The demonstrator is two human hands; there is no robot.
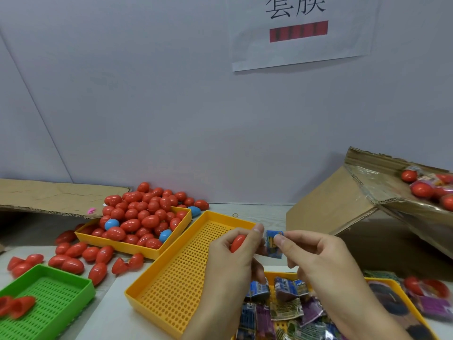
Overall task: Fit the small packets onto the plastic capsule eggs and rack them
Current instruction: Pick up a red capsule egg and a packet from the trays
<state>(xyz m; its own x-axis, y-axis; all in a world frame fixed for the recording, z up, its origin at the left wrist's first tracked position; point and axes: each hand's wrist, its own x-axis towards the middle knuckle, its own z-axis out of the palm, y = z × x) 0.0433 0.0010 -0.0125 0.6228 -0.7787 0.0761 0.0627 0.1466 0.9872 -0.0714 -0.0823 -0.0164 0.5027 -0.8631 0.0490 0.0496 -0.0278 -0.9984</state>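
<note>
My left hand [228, 261] grips a red capsule egg [237, 242] in its curled fingers, above the bare yellow perforated tray [171, 278]. My right hand [311, 256] pinches a small blue packet [273, 244] between thumb and fingers, right beside the egg; my left thumb touches the packet's other edge. A second yellow tray [277, 274] under my hands holds several blue and purple packets [284, 305]. Another yellow tray [122, 244] at the back left is heaped with red eggs [144, 212] and a few blue ones.
Loose red eggs [73, 256] lie on the table left of the trays. A green perforated tray [49, 305] at the front left holds red egg halves. A tilted cardboard box [367, 204] with wrapped eggs stands at the right. Flat cardboard [49, 197] lies at the back left.
</note>
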